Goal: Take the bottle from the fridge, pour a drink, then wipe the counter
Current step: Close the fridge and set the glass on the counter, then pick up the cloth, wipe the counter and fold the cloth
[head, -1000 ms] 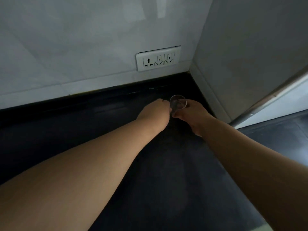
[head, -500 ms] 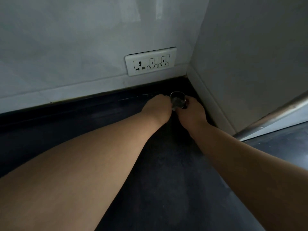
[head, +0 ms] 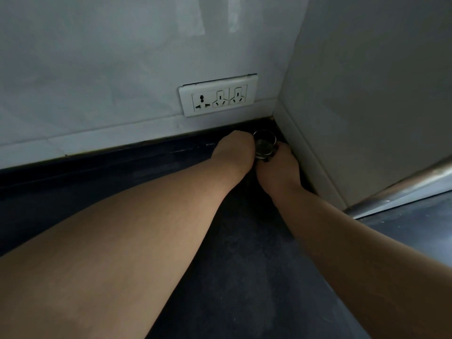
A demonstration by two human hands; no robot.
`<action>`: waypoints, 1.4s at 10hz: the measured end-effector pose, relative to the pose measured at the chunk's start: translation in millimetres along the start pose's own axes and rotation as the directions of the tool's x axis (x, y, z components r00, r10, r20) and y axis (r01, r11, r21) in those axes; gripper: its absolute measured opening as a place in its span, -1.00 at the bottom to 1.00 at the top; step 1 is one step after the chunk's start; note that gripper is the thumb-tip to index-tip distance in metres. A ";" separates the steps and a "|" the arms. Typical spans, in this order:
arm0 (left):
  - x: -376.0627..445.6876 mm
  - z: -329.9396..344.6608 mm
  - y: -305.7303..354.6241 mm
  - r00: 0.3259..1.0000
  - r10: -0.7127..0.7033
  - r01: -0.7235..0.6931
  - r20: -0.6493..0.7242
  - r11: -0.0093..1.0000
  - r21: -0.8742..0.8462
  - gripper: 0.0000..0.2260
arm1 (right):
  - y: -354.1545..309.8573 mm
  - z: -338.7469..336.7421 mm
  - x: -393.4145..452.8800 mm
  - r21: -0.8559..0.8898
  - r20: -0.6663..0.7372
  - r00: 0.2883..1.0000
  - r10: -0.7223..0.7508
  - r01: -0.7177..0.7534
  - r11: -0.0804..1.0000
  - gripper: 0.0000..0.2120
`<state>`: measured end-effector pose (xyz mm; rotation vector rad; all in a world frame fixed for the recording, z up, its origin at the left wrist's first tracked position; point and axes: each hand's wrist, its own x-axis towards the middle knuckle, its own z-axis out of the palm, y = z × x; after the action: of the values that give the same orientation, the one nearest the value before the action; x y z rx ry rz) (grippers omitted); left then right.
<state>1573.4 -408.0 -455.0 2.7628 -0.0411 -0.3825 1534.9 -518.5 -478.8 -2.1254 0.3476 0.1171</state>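
Observation:
A small clear glass stands on the dark counter deep in the back right corner, close to both walls. My left hand is curled against its left side and my right hand wraps its right and near side, so both hands hold it. The glass's base is hidden by my fingers. No bottle and no cloth are in view.
A white socket panel sits on the back wall just above the counter. The right wall closes the corner. A metal edge and a grey surface lie at the right.
Both hands have slid the glass away from me, deeper into the back right corner under the socket panel. My grip on it looks the same.

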 end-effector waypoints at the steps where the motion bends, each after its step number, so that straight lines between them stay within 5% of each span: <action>1: -2.2 0.9 -0.9 0.991 0.015 -0.015 -0.136 1.000 0.003 -0.77 | -3.7 1.1 1.6 0.035 0.008 1.000 0.017 -0.018 0.999 -0.55; 3: 11.6 -3.4 0.5 1.000 0.023 -0.023 0.009 1.000 -0.002 -0.78 | -4.4 -3.9 7.2 0.045 0.088 0.996 0.000 -0.004 0.999 -0.57; 4: 12.8 -3.5 -1.8 0.999 0.035 -0.035 0.006 0.999 -0.012 -0.79 | -7.7 -8.8 4.9 0.036 0.143 0.990 -0.004 -0.001 0.999 -0.53; 6: -14.8 -1.9 1.6 0.998 0.021 -0.025 -0.057 0.998 -0.063 -0.76 | -14.8 -21.9 -14.9 0.070 0.154 0.988 -0.013 0.002 0.998 -0.80; 7: -43.7 -9.8 -1.3 0.999 0.043 -0.045 -0.032 0.997 -0.057 -0.70 | -15.9 -32.8 -39.9 0.047 0.170 0.985 -0.007 -0.001 0.999 -0.53; 10: -212.7 -29.9 -7.3 0.993 0.110 -0.107 -0.048 0.993 0.054 -0.59 | -28.6 -63.8 -170.6 -0.414 0.216 0.974 -0.066 0.153 0.897 -0.50; 14: -355.9 -65.4 -35.8 0.986 -0.166 0.166 0.012 0.986 0.029 -0.53 | -39.2 -95.8 -296.7 -0.460 0.263 0.961 -0.091 0.207 0.864 -0.46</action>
<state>1247.5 -325.5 -316.5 2.7999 0.1833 -0.4481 1258.0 -518.6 -330.1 -2.5920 0.0035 0.3962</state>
